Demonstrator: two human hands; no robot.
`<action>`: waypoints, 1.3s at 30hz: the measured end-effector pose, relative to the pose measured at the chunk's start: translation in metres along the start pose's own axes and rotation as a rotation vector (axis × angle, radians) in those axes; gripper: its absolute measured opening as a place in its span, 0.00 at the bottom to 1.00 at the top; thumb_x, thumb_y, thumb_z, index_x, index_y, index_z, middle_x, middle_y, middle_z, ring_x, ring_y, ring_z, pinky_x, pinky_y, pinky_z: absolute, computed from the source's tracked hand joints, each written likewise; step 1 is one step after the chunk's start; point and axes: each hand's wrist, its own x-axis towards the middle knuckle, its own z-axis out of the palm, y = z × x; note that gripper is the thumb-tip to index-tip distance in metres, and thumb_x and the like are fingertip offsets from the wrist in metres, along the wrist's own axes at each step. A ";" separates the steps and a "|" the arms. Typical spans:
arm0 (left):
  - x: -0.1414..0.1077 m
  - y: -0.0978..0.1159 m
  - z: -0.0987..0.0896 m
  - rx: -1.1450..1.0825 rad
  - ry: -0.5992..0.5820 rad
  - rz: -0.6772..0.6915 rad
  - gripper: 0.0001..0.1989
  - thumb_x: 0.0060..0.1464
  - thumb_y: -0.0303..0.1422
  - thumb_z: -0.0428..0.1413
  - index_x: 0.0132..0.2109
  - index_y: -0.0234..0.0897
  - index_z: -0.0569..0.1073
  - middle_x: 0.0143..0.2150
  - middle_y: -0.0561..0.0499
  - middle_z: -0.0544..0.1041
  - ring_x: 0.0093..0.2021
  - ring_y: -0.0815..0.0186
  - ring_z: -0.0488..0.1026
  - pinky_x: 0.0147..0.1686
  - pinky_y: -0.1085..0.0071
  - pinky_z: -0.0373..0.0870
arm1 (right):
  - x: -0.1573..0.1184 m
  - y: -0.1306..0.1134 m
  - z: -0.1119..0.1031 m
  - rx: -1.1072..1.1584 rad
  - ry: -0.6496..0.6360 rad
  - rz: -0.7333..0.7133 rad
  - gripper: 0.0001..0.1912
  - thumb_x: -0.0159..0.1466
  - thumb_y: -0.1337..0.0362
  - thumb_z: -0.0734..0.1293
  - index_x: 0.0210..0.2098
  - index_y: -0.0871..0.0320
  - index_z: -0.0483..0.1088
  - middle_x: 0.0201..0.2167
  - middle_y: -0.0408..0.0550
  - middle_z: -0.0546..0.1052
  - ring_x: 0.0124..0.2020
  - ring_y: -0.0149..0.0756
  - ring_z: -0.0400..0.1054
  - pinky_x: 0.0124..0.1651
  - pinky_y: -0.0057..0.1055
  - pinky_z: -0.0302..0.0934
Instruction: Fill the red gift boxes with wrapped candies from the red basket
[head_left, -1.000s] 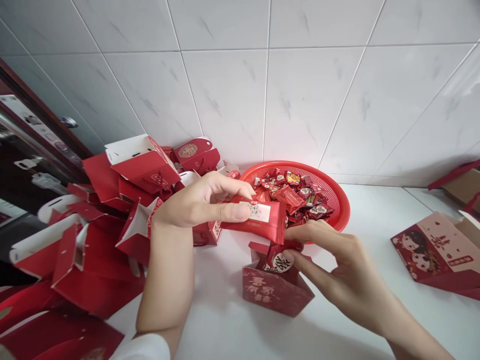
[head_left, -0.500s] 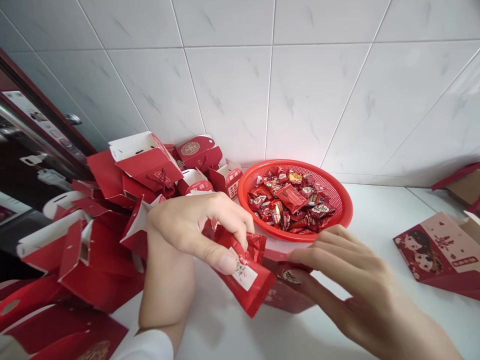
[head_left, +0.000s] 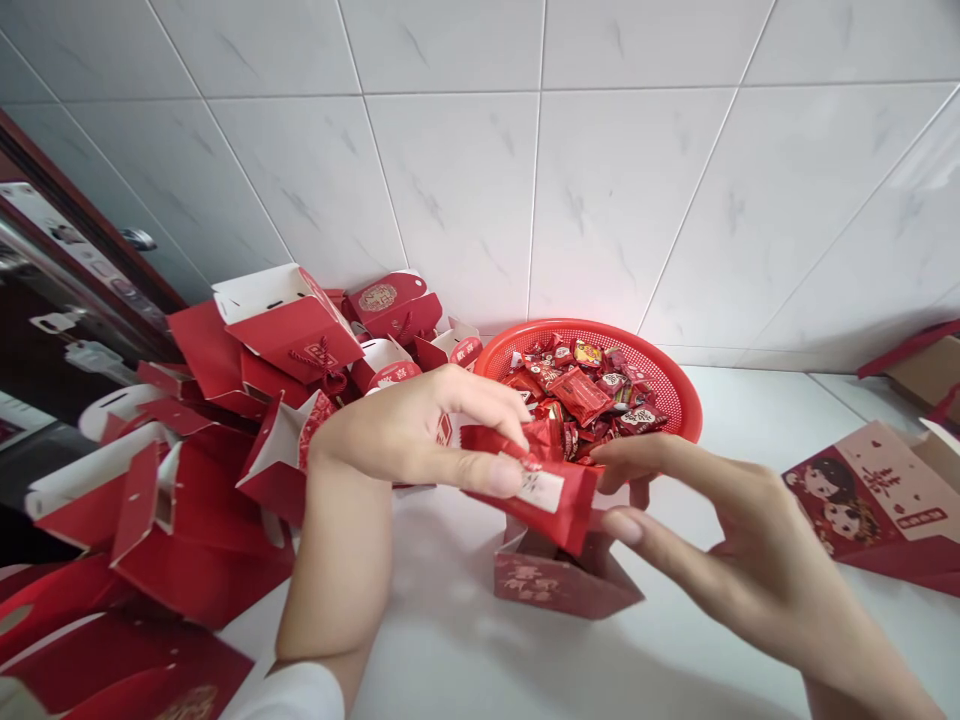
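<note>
From my distant place I look down through the head camera, and I see the left hand [head_left: 427, 425] pinching, between thumb and fingers, a shiny red candy packet of pillow shape with a white printed label [head_left: 547, 495]. The packet is held tilted, just above a dark red open-topped cardboard box with pale pink printing [head_left: 536, 585], which stands on the smooth white counter [head_left: 435, 630]. (Another red wrapper shows close behind the packet, but I cannot tell if the same hand keeps it too.) The right hand [head_left: 720, 540] has its thumb and fingers spread apart, near the far end of the packet, and I see nothing grasped in it. Behind the hands there is a round red plastic basket with small holes [head_left: 686, 405], in which lie many small wrapped candies, mostly red [head_left: 581, 395]. At left I observe a heap of red cardboard boxes with white insides [head_left: 199, 530]; at right lies a pink and red cardboard box with two cartoon figures [head_left: 892, 500].
</note>
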 end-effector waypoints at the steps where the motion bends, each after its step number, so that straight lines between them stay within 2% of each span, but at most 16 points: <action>1: 0.003 -0.001 0.004 0.014 0.041 0.000 0.06 0.58 0.35 0.65 0.36 0.39 0.84 0.35 0.47 0.82 0.34 0.64 0.77 0.35 0.72 0.74 | 0.001 0.001 -0.002 0.054 -0.003 0.059 0.11 0.70 0.54 0.71 0.48 0.52 0.74 0.37 0.46 0.83 0.36 0.37 0.77 0.38 0.30 0.71; 4: 0.014 -0.003 0.017 0.015 0.122 -0.014 0.08 0.60 0.35 0.64 0.37 0.36 0.84 0.34 0.50 0.79 0.33 0.68 0.74 0.33 0.74 0.71 | 0.003 0.003 0.001 0.157 -0.007 0.184 0.19 0.67 0.52 0.74 0.53 0.50 0.71 0.39 0.45 0.83 0.39 0.38 0.79 0.38 0.29 0.73; 7: 0.021 -0.006 0.027 0.010 0.165 -0.004 0.08 0.61 0.36 0.64 0.40 0.36 0.84 0.35 0.51 0.80 0.36 0.68 0.75 0.36 0.73 0.72 | 0.005 0.008 0.013 0.231 0.128 0.230 0.15 0.67 0.55 0.74 0.50 0.50 0.71 0.36 0.43 0.82 0.35 0.36 0.77 0.36 0.29 0.72; 10: 0.022 -0.008 0.030 0.004 0.198 0.036 0.10 0.61 0.32 0.64 0.48 0.37 0.84 0.44 0.49 0.84 0.45 0.64 0.79 0.46 0.70 0.75 | 0.006 0.014 0.018 0.344 0.263 0.255 0.10 0.67 0.58 0.75 0.44 0.51 0.72 0.31 0.42 0.81 0.31 0.35 0.76 0.33 0.29 0.71; 13: 0.021 -0.011 0.029 0.003 0.255 0.014 0.16 0.59 0.29 0.64 0.54 0.38 0.82 0.54 0.48 0.83 0.54 0.59 0.79 0.53 0.66 0.76 | 0.008 0.019 0.012 0.512 0.314 0.317 0.11 0.65 0.58 0.76 0.41 0.51 0.72 0.31 0.42 0.81 0.30 0.35 0.76 0.32 0.29 0.72; 19: 0.022 -0.014 0.030 -0.036 0.280 -0.043 0.29 0.58 0.28 0.63 0.66 0.43 0.73 0.69 0.46 0.73 0.67 0.54 0.71 0.63 0.59 0.72 | 0.014 0.029 -0.005 0.732 0.417 0.417 0.13 0.61 0.61 0.78 0.35 0.51 0.70 0.30 0.41 0.79 0.31 0.35 0.76 0.37 0.31 0.72; 21: 0.022 -0.013 0.031 -0.052 0.293 -0.077 0.33 0.56 0.28 0.63 0.68 0.45 0.69 0.68 0.46 0.73 0.66 0.54 0.71 0.62 0.59 0.72 | 0.015 0.031 -0.006 0.788 0.399 0.437 0.14 0.59 0.62 0.78 0.33 0.52 0.69 0.29 0.41 0.79 0.30 0.35 0.76 0.37 0.32 0.72; 23: 0.022 -0.012 0.031 -0.069 0.289 -0.115 0.35 0.56 0.28 0.64 0.70 0.45 0.67 0.62 0.46 0.78 0.63 0.54 0.74 0.59 0.59 0.74 | 0.016 0.034 -0.006 0.846 0.361 0.458 0.13 0.58 0.62 0.78 0.34 0.53 0.70 0.30 0.42 0.79 0.27 0.34 0.75 0.36 0.33 0.72; 25: 0.022 -0.011 0.031 -0.082 0.275 -0.128 0.34 0.55 0.28 0.64 0.68 0.43 0.69 0.58 0.45 0.80 0.59 0.54 0.76 0.56 0.60 0.75 | 0.016 0.036 -0.006 0.885 0.341 0.482 0.13 0.59 0.62 0.78 0.37 0.53 0.71 0.31 0.43 0.80 0.26 0.34 0.74 0.35 0.34 0.72; 30: 0.023 -0.009 0.033 -0.099 0.305 -0.125 0.29 0.54 0.26 0.65 0.63 0.43 0.73 0.56 0.46 0.79 0.56 0.57 0.77 0.50 0.63 0.77 | 0.018 0.039 0.001 0.902 0.329 0.519 0.15 0.59 0.60 0.79 0.43 0.54 0.75 0.34 0.45 0.81 0.25 0.30 0.69 0.27 0.27 0.66; 33: 0.028 -0.011 0.038 -0.182 0.302 -0.124 0.29 0.56 0.26 0.64 0.63 0.44 0.71 0.51 0.48 0.80 0.47 0.60 0.80 0.46 0.64 0.78 | 0.019 0.035 0.008 0.916 0.258 0.541 0.16 0.57 0.61 0.81 0.42 0.55 0.77 0.33 0.44 0.80 0.29 0.30 0.71 0.30 0.26 0.67; 36: 0.034 -0.013 0.045 -0.267 0.343 -0.081 0.24 0.56 0.28 0.65 0.59 0.40 0.74 0.46 0.48 0.81 0.46 0.60 0.80 0.47 0.62 0.79 | 0.019 0.032 0.017 0.962 0.178 0.531 0.17 0.56 0.62 0.82 0.43 0.53 0.78 0.32 0.41 0.79 0.30 0.30 0.71 0.32 0.26 0.69; 39: 0.038 -0.014 0.049 -0.260 0.395 -0.052 0.21 0.53 0.30 0.68 0.53 0.37 0.76 0.45 0.47 0.82 0.49 0.58 0.80 0.51 0.61 0.77 | 0.018 0.031 0.023 0.994 0.180 0.522 0.19 0.55 0.64 0.82 0.43 0.54 0.78 0.31 0.40 0.78 0.28 0.29 0.70 0.30 0.25 0.68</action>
